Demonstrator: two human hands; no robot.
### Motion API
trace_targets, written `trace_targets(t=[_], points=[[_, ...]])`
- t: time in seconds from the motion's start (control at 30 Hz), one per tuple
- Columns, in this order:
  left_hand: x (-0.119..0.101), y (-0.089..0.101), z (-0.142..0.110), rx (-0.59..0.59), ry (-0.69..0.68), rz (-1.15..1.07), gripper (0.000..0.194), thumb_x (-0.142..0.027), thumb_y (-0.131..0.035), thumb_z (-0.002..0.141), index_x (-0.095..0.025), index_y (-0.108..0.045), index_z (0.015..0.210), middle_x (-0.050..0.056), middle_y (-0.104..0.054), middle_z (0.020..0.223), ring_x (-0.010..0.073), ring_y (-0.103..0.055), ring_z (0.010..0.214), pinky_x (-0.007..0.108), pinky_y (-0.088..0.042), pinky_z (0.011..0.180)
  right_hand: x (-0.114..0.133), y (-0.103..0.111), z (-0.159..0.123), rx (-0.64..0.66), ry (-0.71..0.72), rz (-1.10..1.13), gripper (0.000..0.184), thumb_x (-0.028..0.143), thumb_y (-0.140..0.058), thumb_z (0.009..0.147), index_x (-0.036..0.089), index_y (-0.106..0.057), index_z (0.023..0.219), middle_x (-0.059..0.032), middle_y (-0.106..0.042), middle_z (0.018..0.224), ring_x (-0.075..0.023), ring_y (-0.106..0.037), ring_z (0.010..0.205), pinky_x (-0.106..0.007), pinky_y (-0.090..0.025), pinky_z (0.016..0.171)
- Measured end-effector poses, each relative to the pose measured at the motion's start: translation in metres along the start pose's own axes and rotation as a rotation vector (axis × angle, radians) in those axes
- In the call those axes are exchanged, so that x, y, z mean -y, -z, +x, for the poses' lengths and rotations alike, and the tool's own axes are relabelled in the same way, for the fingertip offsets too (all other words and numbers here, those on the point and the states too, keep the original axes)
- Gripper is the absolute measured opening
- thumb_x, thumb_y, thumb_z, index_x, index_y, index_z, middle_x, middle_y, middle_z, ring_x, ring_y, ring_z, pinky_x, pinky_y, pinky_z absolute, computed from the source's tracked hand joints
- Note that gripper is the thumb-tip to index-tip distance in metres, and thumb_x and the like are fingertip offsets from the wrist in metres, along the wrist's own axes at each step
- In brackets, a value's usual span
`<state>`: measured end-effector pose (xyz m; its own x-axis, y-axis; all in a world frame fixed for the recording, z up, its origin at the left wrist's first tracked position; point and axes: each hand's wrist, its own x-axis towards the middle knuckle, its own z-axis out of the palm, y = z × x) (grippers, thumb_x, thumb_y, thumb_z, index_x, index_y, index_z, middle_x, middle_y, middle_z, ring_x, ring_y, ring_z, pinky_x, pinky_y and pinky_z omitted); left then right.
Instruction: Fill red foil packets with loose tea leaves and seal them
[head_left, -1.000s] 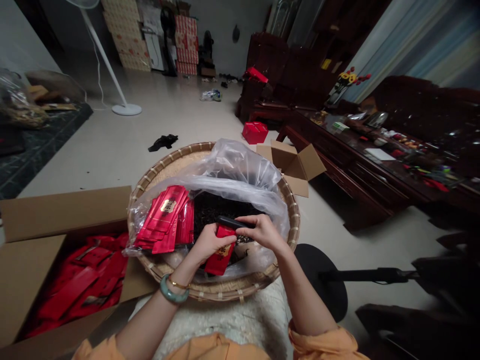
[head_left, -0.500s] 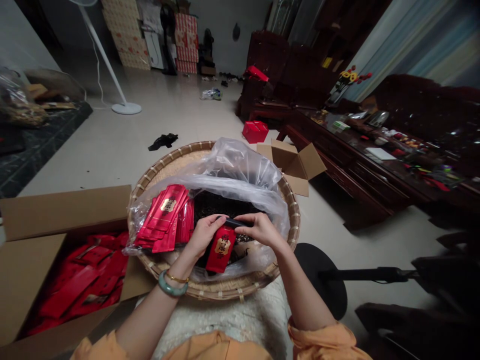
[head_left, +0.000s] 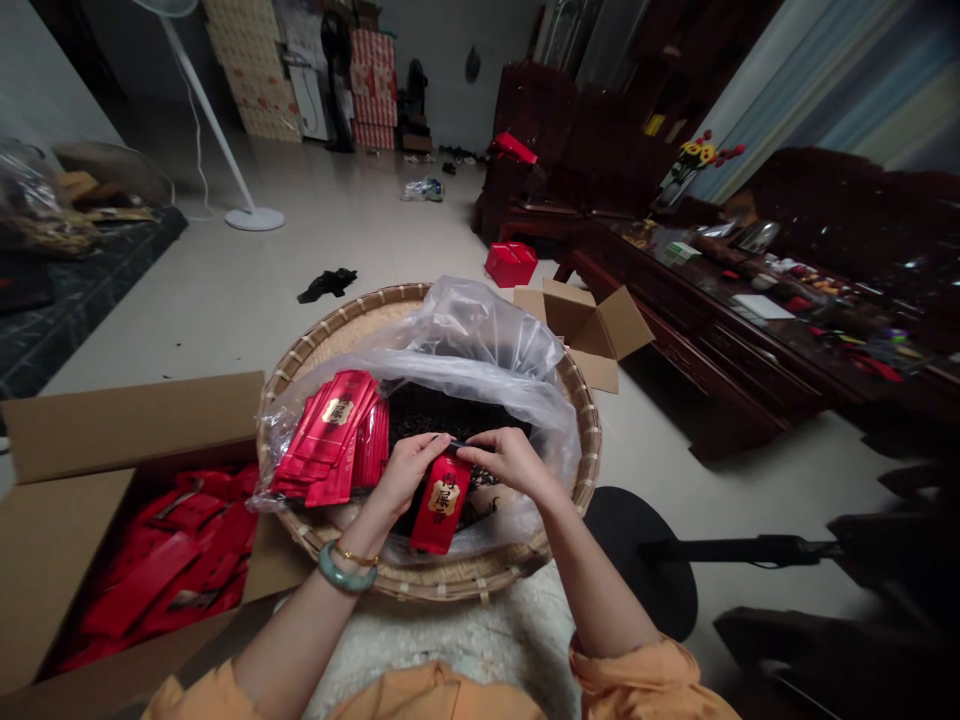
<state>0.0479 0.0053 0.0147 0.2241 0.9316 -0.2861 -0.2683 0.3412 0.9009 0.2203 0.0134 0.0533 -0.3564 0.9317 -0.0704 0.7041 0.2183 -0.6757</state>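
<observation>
My left hand (head_left: 405, 475) and my right hand (head_left: 506, 462) meet above a red packet with a gold emblem (head_left: 441, 503), which hangs upright from its top edge. My left hand pinches that edge. A short black tool (head_left: 454, 445) shows between my hands, mostly hidden by my fingers, and my right hand seems to grip it. Below lies dark loose tea (head_left: 450, 415) inside a clear plastic bag (head_left: 480, 335), which lines a round woven bamboo basket (head_left: 577, 440). A stack of red packets (head_left: 326, 440) rests on the bag beside my left hand.
At lower left, an open cardboard box (head_left: 45, 540) holds many red packets. A small open carton (head_left: 592, 335) stands beyond the basket. A dark wooden table (head_left: 712, 330) runs along the right, and a round black stand base (head_left: 645, 560) sits near my right arm.
My hands have drawn closer together over the packet's top. The black tool has moved down between them and is now mostly covered. The packet stands straighter than a second ago.
</observation>
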Motion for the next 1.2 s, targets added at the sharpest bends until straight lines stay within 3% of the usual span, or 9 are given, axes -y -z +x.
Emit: trace_targets(t=[0.27,0.5,0.7,0.93,1.07,1.2], points=[[0.003,0.006,0.002,0.005,-0.029,0.03,0.032,-0.043,-0.069,0.068,-0.012,-0.067,0.076,0.0,-0.062,0.063,0.0103,-0.05,0.055,0.021,-0.037,0.054,0.002,-0.002,0.0,0.008,0.003,0.026,0.039,0.049,-0.052,0.083,0.018,-0.075,0.083,0.0012,-0.064,0.058,-0.0115,-0.052,0.054,-0.021,-0.03,0.05],[-0.001,0.005,-0.002,0.002,-0.049,0.057,0.032,-0.043,-0.069,0.067,-0.012,-0.064,0.068,-0.002,-0.06,0.058,0.0089,-0.048,0.052,0.021,-0.037,0.051,0.001,-0.005,-0.001,0.008,-0.005,0.032,0.036,0.047,-0.053,0.082,0.019,-0.075,0.083,0.0008,-0.065,0.063,-0.0122,-0.053,0.058,-0.021,-0.03,0.053],[-0.004,0.008,-0.004,0.09,0.096,0.013,0.052,-0.034,-0.08,0.056,-0.014,-0.062,0.101,0.004,-0.071,0.081,0.016,-0.064,0.069,0.025,-0.047,0.065,-0.004,-0.009,-0.002,-0.017,-0.035,0.057,0.035,0.045,-0.052,0.083,0.017,-0.074,0.081,0.0,-0.063,0.061,-0.012,-0.051,0.056,-0.021,-0.03,0.052],[-0.003,0.017,-0.004,0.188,0.09,0.129,0.049,-0.026,-0.078,0.059,-0.012,-0.06,0.102,0.007,-0.073,0.085,0.0214,-0.068,0.076,0.029,-0.051,0.069,-0.01,-0.011,-0.004,0.059,-0.085,0.4,0.038,0.048,-0.054,0.079,0.015,-0.069,0.085,0.001,-0.058,0.061,-0.0097,-0.046,0.051,-0.02,-0.031,0.046],[-0.005,0.016,-0.007,0.134,0.133,0.129,0.063,-0.025,-0.079,0.058,-0.012,-0.053,0.114,0.008,-0.074,0.084,0.0223,-0.069,0.075,0.032,-0.052,0.068,-0.023,0.001,-0.008,0.056,-0.142,0.578,0.043,0.055,-0.052,0.078,0.014,-0.066,0.079,0.0034,-0.052,0.055,-0.0076,-0.039,0.044,-0.02,-0.028,0.041],[-0.006,0.014,-0.007,0.089,0.105,0.112,0.059,-0.027,-0.079,0.057,-0.012,-0.054,0.108,0.01,-0.073,0.088,0.0229,-0.069,0.076,0.033,-0.052,0.069,-0.032,0.009,-0.014,-0.059,-0.137,0.471,0.043,0.053,-0.056,0.077,0.015,-0.068,0.092,-0.0012,-0.064,0.072,-0.0112,-0.051,0.055,-0.021,-0.036,0.049]])
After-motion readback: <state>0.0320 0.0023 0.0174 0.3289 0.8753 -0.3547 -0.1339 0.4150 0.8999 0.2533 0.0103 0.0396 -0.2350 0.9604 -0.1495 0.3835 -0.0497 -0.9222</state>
